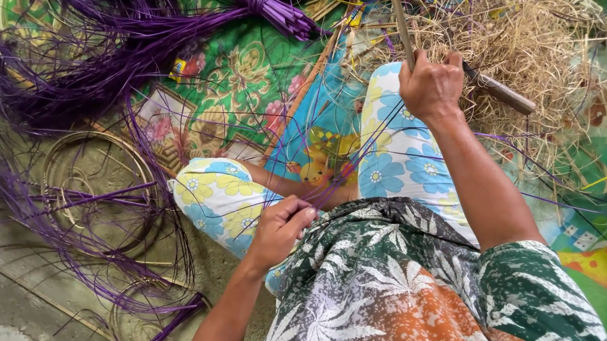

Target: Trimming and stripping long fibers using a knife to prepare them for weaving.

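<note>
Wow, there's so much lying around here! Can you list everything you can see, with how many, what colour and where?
purple strips: too many to count, purple, spread across the left side
tied purple bundle: one, purple, top centre
coiled rings: at least two, pale tan, on the floor at left
floral mat: one, green with flowers, under the strips
straw pile: one heap, tan, top right
knife: one, brown wooden handle, beside the right hand
stick: one, brown, upright in the right hand
left hand: pinching thin purple strips near the knee
right hand: closed around the stick
</note>
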